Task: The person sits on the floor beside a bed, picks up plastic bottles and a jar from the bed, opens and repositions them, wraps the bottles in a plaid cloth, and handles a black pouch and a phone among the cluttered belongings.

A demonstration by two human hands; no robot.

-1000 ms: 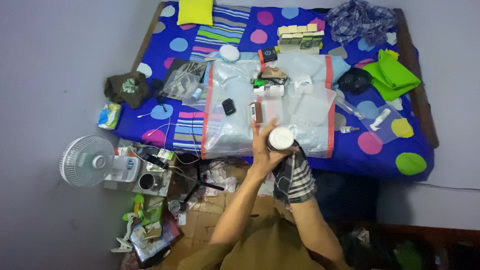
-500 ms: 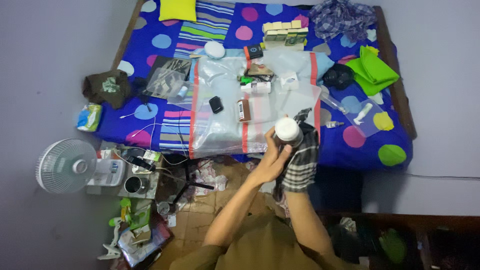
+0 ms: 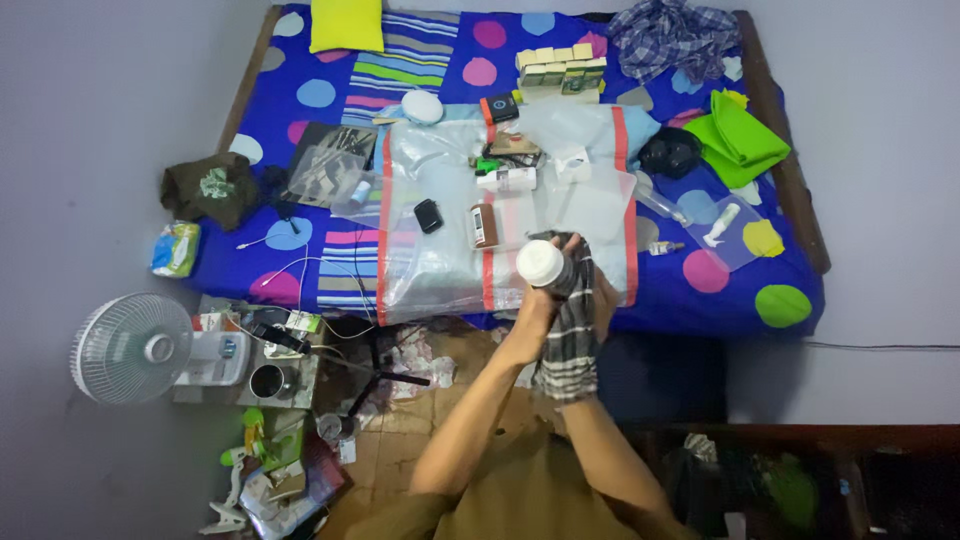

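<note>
Dark bottle, round white cap

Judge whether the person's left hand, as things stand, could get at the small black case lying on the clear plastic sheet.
Probably yes: the black case lies uncovered on the plastic sheet, nothing between it and the left hand, but that hand holds a white-capped container.

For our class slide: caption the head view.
Both hands wipe a white-capped bottle with a checked cloth above a spotted blue bed.

We look down on a wooden-framed bed under a blue polka-dot bedspread, grey walls on both sides — a white fan stands on the cluttered tiled floor below.
</note>
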